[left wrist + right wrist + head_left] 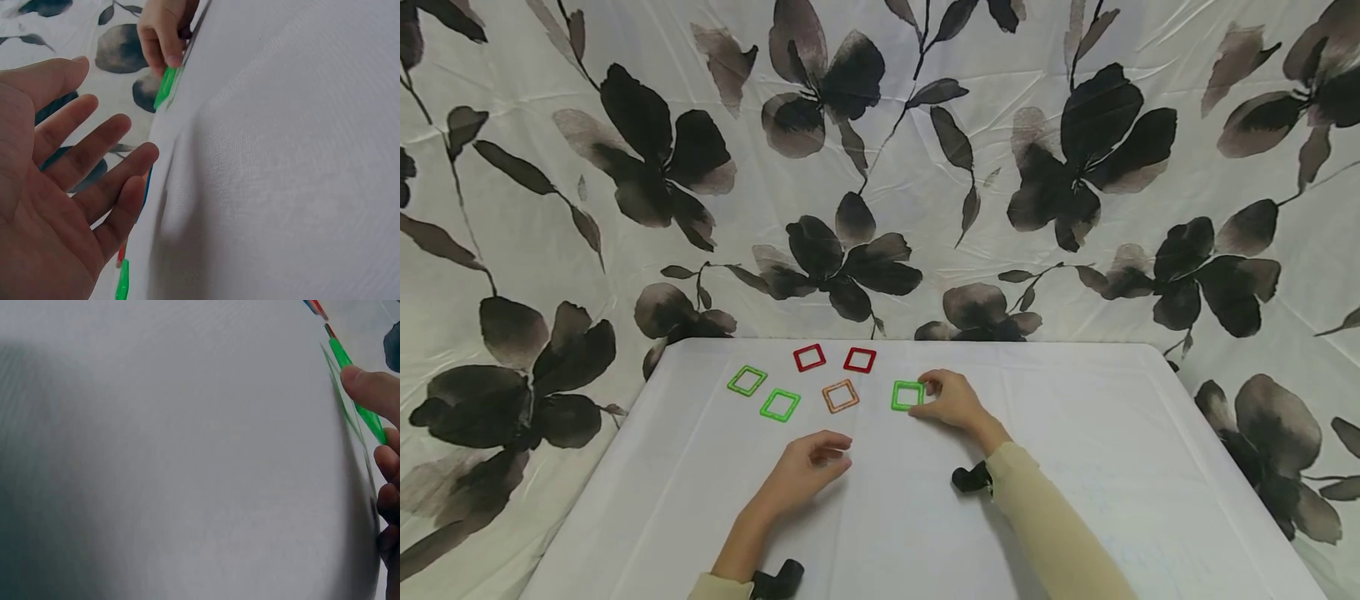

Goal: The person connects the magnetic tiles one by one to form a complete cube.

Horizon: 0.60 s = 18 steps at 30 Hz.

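Note:
My right hand [955, 400] pinches a hollow green square frame [894, 396] by its right side, thumb at the near corner and fingers at the far one. In the right wrist view this green frame [340, 355] stands tilted, with its reflection or shadow close beside it. My left hand [808, 471] hovers over the near middle of the table, its fingers loosely bent and holding nothing. In the left wrist view the left palm [59, 231] faces the camera with fingers spread. Nearest to it lie an orange square frame [827, 401] and a green square frame [773, 417].
Another green frame [738, 391] lies farther left. Two red square frames, one on the left [812, 367] and one on the right [857, 370], lie near the table's back edge. The white-covered table [1075, 433] meets a floral curtain [880, 167] behind. Black wrist devices [972, 477] sit at both cuffs.

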{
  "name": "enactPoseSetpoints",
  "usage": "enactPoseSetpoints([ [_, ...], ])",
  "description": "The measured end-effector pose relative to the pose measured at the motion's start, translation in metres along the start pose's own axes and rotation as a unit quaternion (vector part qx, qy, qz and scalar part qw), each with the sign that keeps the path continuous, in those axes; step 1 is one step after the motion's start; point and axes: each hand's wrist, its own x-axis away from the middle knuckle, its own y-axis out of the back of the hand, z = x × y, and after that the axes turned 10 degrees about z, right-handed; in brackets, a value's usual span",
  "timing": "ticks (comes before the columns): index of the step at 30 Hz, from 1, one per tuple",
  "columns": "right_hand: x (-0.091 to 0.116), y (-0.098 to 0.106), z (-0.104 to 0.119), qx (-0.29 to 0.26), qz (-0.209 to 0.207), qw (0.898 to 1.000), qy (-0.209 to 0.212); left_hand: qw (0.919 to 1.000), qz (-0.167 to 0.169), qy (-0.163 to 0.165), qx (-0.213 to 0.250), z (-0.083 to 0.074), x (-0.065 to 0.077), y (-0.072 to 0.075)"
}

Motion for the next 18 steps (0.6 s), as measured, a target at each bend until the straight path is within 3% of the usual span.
enactPoseSetpoints([
  [5, 0.008, 0.007, 0.003, -0.022, 0.023, 0.999, 0.013, 0.9998, -0.005, 0.014, -0.017, 0.002, 0.000, 0.003],
  [9, 0.017, 0.011, 0.003, -0.005, 0.032, 0.999, 0.017, 0.9990, -0.020, 0.028, -0.029, 0.003, 0.000, 0.006],
  [13, 0.028, 0.017, 0.003, 0.013, 0.033, 0.999, 0.020, 0.9973, -0.053, 0.027, -0.043, 0.004, -0.002, 0.009],
  [18, 0.043, 0.024, 0.003, 0.016, 0.028, 0.999, 0.032, 0.9914, -0.100, 0.049, -0.069, 0.006, -0.007, 0.012],
])
